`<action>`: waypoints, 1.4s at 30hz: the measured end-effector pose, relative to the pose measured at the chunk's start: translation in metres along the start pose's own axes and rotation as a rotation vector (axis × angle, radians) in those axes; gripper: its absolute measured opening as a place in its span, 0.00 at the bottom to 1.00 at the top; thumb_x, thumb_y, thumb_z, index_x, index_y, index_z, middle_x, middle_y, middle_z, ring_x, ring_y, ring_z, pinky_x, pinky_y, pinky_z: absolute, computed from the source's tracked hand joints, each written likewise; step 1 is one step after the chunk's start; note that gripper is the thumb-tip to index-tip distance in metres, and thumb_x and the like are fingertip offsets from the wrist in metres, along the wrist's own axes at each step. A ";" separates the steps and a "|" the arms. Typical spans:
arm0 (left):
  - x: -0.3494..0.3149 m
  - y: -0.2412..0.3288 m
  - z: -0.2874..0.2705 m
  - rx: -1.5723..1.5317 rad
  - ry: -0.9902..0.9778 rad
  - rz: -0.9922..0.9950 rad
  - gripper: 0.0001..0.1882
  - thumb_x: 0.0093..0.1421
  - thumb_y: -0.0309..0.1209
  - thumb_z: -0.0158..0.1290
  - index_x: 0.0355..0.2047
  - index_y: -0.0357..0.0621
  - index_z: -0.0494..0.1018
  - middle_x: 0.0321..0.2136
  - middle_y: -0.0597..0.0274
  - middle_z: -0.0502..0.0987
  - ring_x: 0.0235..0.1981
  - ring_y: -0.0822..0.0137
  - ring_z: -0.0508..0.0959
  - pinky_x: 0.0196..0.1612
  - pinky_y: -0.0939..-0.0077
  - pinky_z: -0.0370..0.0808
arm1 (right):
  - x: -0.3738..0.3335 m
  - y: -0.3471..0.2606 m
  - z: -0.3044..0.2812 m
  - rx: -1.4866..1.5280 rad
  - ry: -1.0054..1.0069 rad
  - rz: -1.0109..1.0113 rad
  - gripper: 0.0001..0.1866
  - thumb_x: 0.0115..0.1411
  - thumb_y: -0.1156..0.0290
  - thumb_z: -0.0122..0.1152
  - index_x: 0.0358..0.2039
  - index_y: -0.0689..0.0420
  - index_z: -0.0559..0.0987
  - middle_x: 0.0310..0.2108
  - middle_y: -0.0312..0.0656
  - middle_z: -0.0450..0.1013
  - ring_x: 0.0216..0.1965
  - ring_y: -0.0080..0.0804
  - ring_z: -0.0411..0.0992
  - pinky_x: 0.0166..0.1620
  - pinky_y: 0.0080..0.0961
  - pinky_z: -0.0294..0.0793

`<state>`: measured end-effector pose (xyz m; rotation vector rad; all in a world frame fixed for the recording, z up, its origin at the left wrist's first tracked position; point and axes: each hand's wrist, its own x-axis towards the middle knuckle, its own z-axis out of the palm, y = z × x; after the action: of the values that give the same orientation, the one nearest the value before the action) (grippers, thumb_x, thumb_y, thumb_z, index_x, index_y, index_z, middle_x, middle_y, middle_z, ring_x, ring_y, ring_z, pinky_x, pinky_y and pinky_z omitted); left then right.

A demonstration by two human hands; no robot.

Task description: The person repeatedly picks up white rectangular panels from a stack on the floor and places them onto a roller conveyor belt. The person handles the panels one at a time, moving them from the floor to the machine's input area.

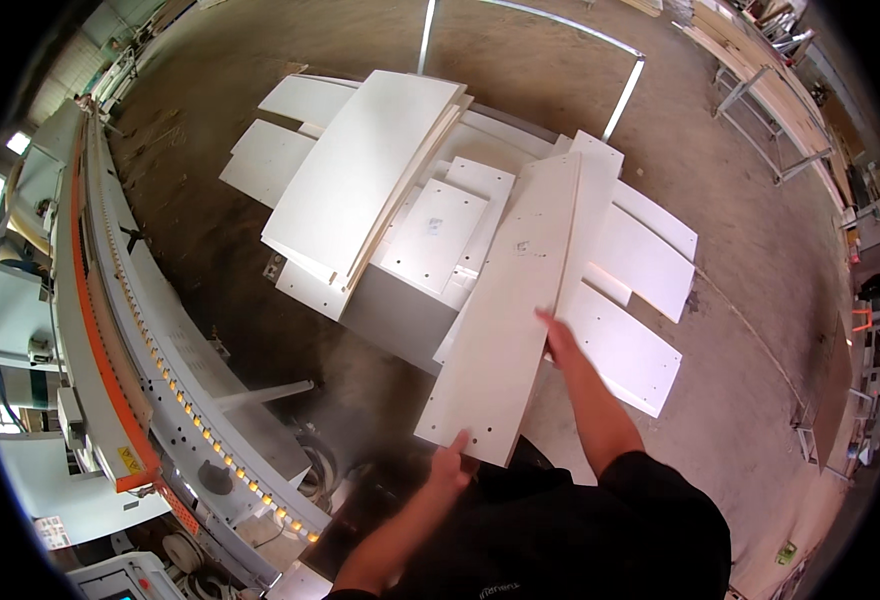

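Nearest, the left hand (pixel 450 462) grips the near end of a long white panel (pixel 505 310), fingers curled at its lower edge, while the right hand (pixel 560 340) lies open and flat on the panel's right edge at about two o'clock from the left. The panel rests tilted across a stack of white boards (pixel 430 240) toward twelve o'clock. Handling it well likely means keeping both ends supported and level, clear of the edge-banding machine (pixel 130 330) at nine o'clock.

- Woodworking workshop, factory-like.
- Long edge-banding machine (pixel 130 330) with orange trim along the left.
- Stacked white drilled furniture panels (pixel 430 240) in the middle.
- Dusty concrete floor (pixel 740 250), metal racks (pixel 770 110) beyond.
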<state>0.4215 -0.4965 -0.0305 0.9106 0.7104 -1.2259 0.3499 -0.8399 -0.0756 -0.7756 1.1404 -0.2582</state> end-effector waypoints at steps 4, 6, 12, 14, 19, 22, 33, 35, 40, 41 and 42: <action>-0.002 0.012 0.004 0.075 0.018 0.007 0.20 0.71 0.26 0.53 0.62 0.41 0.68 0.56 0.57 0.77 0.55 0.57 0.78 0.58 0.57 0.78 | 0.066 -0.031 -0.025 0.034 0.064 -0.062 0.20 0.63 0.61 0.65 0.48 0.63 0.80 0.40 0.44 0.81 0.40 0.37 0.81 0.43 0.34 0.81; -0.001 0.014 -0.006 0.077 0.011 0.008 0.21 0.72 0.27 0.52 0.64 0.40 0.67 0.57 0.56 0.76 0.56 0.57 0.77 0.61 0.58 0.76 | 0.064 -0.030 -0.020 -0.019 0.111 -0.081 0.18 0.62 0.64 0.66 0.46 0.65 0.80 0.40 0.45 0.81 0.39 0.38 0.81 0.42 0.35 0.82; -0.025 0.029 -0.066 0.094 -0.185 0.164 0.25 0.71 0.28 0.52 0.67 0.40 0.63 0.59 0.55 0.74 0.58 0.55 0.77 0.62 0.56 0.75 | -0.031 -0.014 0.005 0.050 0.139 -0.207 0.16 0.61 0.68 0.67 0.44 0.65 0.80 0.37 0.45 0.80 0.37 0.37 0.80 0.42 0.32 0.82; -0.035 0.049 -0.100 0.216 -0.213 0.327 0.27 0.70 0.30 0.53 0.67 0.40 0.62 0.60 0.53 0.74 0.59 0.53 0.76 0.62 0.51 0.75 | -0.077 -0.003 0.018 0.174 0.127 -0.192 0.18 0.61 0.69 0.66 0.49 0.63 0.79 0.42 0.44 0.79 0.43 0.37 0.79 0.47 0.34 0.81; -0.109 0.124 -0.167 0.472 0.171 0.549 0.21 0.71 0.34 0.53 0.58 0.33 0.72 0.52 0.53 0.77 0.52 0.61 0.79 0.57 0.65 0.76 | -0.160 0.001 0.032 0.413 -0.208 -0.289 0.20 0.67 0.66 0.60 0.58 0.58 0.75 0.52 0.41 0.77 0.55 0.38 0.75 0.62 0.37 0.72; -0.152 0.147 -0.211 0.115 0.244 0.534 0.18 0.70 0.35 0.55 0.55 0.38 0.72 0.46 0.60 0.79 0.47 0.61 0.80 0.53 0.61 0.78 | -0.148 -0.085 0.013 0.523 -0.141 -0.422 0.21 0.70 0.57 0.57 0.56 0.58 0.76 0.52 0.42 0.78 0.54 0.38 0.75 0.60 0.37 0.73; -0.303 0.033 -0.376 0.160 1.222 0.856 0.23 0.66 0.40 0.56 0.19 0.35 0.72 0.14 0.66 0.69 0.17 0.72 0.67 0.22 0.65 0.65 | -0.177 0.018 0.193 0.256 -0.587 -0.088 0.22 0.71 0.62 0.54 0.60 0.61 0.73 0.58 0.46 0.74 0.57 0.42 0.74 0.61 0.40 0.72; -0.322 -0.022 -0.420 0.048 1.324 0.841 0.21 0.65 0.38 0.56 0.20 0.35 0.72 0.14 0.65 0.69 0.17 0.70 0.67 0.22 0.63 0.66 | -0.163 0.056 0.233 0.085 -0.738 -0.111 0.21 0.70 0.65 0.56 0.59 0.63 0.74 0.57 0.47 0.75 0.57 0.42 0.74 0.60 0.40 0.73; -0.375 -0.139 -0.431 -0.220 1.495 0.757 0.16 0.63 0.33 0.56 0.22 0.33 0.73 0.16 0.63 0.71 0.18 0.68 0.67 0.23 0.64 0.65 | -0.208 0.122 0.354 -0.244 -0.785 0.201 0.24 0.65 0.69 0.67 0.58 0.66 0.73 0.54 0.47 0.75 0.55 0.40 0.75 0.55 0.39 0.77; -0.374 -0.172 -0.446 -0.236 1.556 0.775 0.16 0.62 0.33 0.56 0.21 0.34 0.72 0.16 0.64 0.70 0.18 0.69 0.67 0.23 0.64 0.64 | -0.215 0.140 0.378 -0.350 -0.799 0.219 0.26 0.64 0.67 0.68 0.58 0.66 0.73 0.54 0.47 0.75 0.54 0.40 0.75 0.55 0.39 0.77; -0.372 -0.214 -0.460 -0.245 1.626 0.788 0.17 0.62 0.33 0.56 0.20 0.35 0.72 0.15 0.65 0.69 0.18 0.70 0.66 0.23 0.65 0.63 | -0.232 0.158 0.403 -0.434 -0.822 0.235 0.26 0.63 0.65 0.70 0.57 0.65 0.74 0.52 0.45 0.76 0.52 0.38 0.76 0.51 0.37 0.77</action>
<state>0.1419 0.0643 0.0269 1.6751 1.4630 0.5346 0.5789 -0.4282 0.0631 -0.9859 0.4858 0.4918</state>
